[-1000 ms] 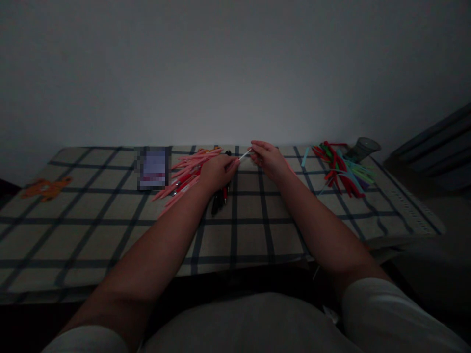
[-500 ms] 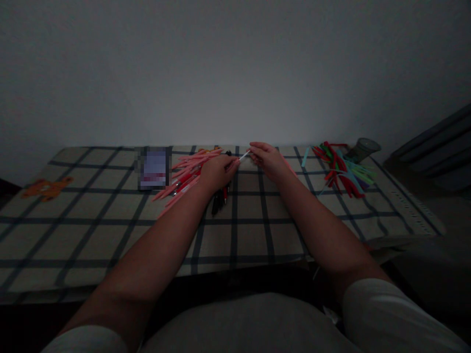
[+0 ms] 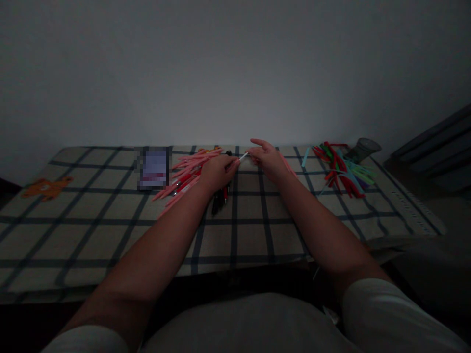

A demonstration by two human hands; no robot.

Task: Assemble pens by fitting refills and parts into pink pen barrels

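Note:
A thin white stick (image 3: 243, 157) spans the gap between my two hands over the middle of the table. My left hand (image 3: 221, 169) is closed, with fingertips pinching its left end. At the other end, the thumb and fingers of my right hand (image 3: 268, 161) are pinched together, the index finger raised. Long pink sticks (image 3: 184, 164), with some red among them, lie in a heap left of my left hand and partly under it. Black pen-like items (image 3: 218, 202) show beneath my left wrist. Another pink stick (image 3: 289, 164) rests just right of my right hand.
A checked cloth (image 3: 253, 235) covers the table, which meets a plain wall. At left are a blurred-out phone-like device (image 3: 154, 168) and an orange bear-shaped piece (image 3: 47, 189). Coloured strips (image 3: 342, 171) are piled at right by a clear cup (image 3: 364, 148) that leans over.
My right index finger has lifted away from the other fingers, and its pinch on the white stick has shifted slightly. My left hand stays in place.

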